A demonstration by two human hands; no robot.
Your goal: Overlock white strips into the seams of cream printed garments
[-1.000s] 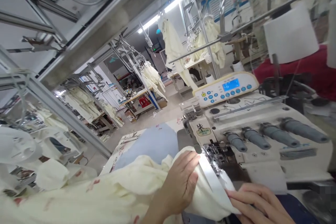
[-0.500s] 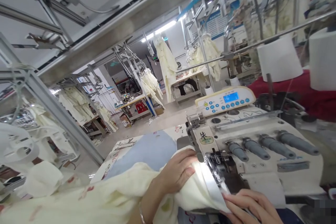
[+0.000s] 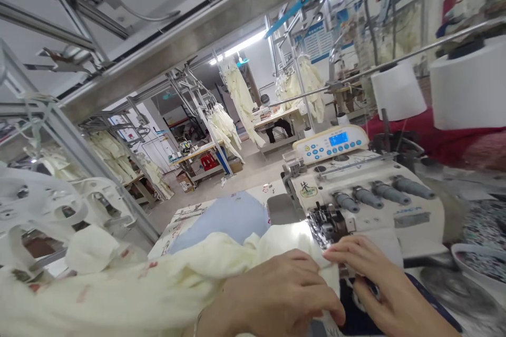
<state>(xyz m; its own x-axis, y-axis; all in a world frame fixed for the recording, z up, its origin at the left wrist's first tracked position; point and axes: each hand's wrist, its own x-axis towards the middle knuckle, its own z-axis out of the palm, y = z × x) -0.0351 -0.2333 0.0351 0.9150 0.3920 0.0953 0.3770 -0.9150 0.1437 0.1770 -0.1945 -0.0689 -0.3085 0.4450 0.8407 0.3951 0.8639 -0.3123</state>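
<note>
A cream garment [image 3: 158,289] with small red prints lies bunched across the sewing table and runs under the presser foot [image 3: 326,224] of a white overlock machine [image 3: 367,205]. My left hand [image 3: 280,295] rests palm down on the cloth just in front of the foot, fingers bent over the fabric edge. My right hand [image 3: 379,284] lies to its right, fingertips touching the cloth next to the needle area. A dark blue piece [image 3: 356,316] shows between and below the hands.
The machine's control panel [image 3: 330,143] with a blue display sits behind it. White thread cones [image 3: 397,89] stand at the right. A light blue cloth [image 3: 225,216] lies beyond the garment. Hanging cream garments [image 3: 241,97] and metal racks [image 3: 79,152] fill the workshop behind.
My left hand has drawn back toward me from beside the presser foot. My right hand moved up and left to the cloth at the foot. The view tilted slightly.
</note>
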